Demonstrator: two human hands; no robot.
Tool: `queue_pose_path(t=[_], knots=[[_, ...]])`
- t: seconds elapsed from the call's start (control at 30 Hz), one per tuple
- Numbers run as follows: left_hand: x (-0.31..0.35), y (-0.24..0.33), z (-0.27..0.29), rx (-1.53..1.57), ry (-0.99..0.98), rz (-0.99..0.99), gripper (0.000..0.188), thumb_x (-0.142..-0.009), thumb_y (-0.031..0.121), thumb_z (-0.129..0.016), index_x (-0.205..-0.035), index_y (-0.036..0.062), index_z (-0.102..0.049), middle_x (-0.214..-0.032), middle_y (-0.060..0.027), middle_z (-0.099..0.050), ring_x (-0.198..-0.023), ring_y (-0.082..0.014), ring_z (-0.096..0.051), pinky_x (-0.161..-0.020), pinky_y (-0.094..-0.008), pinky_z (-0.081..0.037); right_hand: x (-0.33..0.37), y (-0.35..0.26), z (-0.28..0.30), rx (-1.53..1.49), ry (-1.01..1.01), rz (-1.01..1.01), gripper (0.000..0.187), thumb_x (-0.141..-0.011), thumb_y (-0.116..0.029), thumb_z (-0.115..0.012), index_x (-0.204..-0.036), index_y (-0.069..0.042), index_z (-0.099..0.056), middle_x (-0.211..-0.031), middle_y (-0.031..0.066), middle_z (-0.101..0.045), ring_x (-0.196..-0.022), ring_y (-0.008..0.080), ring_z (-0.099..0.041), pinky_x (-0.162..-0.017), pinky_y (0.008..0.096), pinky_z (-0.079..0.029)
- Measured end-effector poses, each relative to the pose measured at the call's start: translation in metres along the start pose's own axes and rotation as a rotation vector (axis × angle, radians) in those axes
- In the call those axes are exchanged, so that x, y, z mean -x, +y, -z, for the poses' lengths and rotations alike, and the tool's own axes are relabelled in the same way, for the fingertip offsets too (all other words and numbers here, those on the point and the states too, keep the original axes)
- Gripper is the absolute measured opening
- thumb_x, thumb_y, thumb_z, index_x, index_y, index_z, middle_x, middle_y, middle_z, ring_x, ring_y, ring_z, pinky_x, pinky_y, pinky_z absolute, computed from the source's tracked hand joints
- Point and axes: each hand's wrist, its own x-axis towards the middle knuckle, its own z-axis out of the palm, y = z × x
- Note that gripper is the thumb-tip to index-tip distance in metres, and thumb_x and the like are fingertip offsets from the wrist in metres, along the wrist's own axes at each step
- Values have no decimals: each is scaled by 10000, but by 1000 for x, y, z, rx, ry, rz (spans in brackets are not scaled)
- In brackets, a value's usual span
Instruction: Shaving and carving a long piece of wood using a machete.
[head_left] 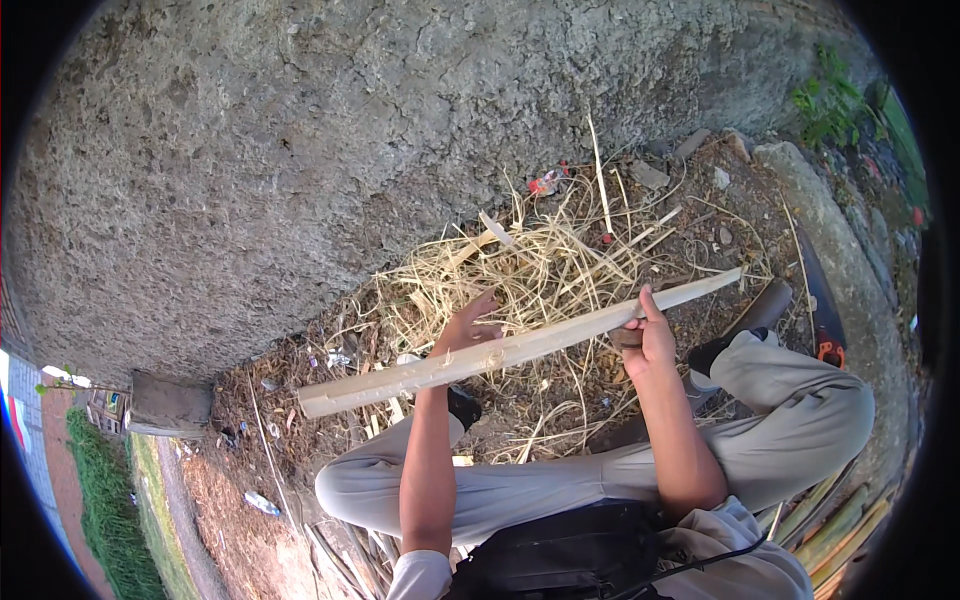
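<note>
A long, pale bamboo slat lies slantwise in front of me, wide at its left end and narrowing toward the right. My right hand is closed around it near the narrow end, thumb up along its face. Beside those fingers shows a brown, wooden-looking piece; its kind is not clear. My left hand is on the far side of the slat, fingers spread and holding nothing, while the slat crosses over that wrist. Beyond both hands spreads a heap of thin bamboo shavings.
A rough grey wall rises ahead. To the right lie a handsaw with an orange handle and a stone edge. Bamboo poles are at lower right. A plastic bottle lies left; a black bag is at my lap.
</note>
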Motion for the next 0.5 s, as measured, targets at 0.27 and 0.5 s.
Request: queue_pose_path(t=[0.27,0.5], knots=[[22,49,-68,715,-206,-337,713,-725,-58,-727,-1350,9,-389,-1373,-172,-439,-1263,-306,-452,-985,-457,-480,-11,-11,8,-159,92,92,218,-868,-234,-695,-949,-79,-565,-708,-21,-477,-548,87,-438,-521,232,-439],[12,47,-99,791,540,-334,241,-889,122,-641,-1048,-10,-517,-983,-116,-628,-949,-197,-634,-879,-401,-557,-3,-4,3,-142,86,131,214,-862,-212,-700,-937,-74,-555,-689,-28,-455,-555,84,-448,-546,228,-452]])
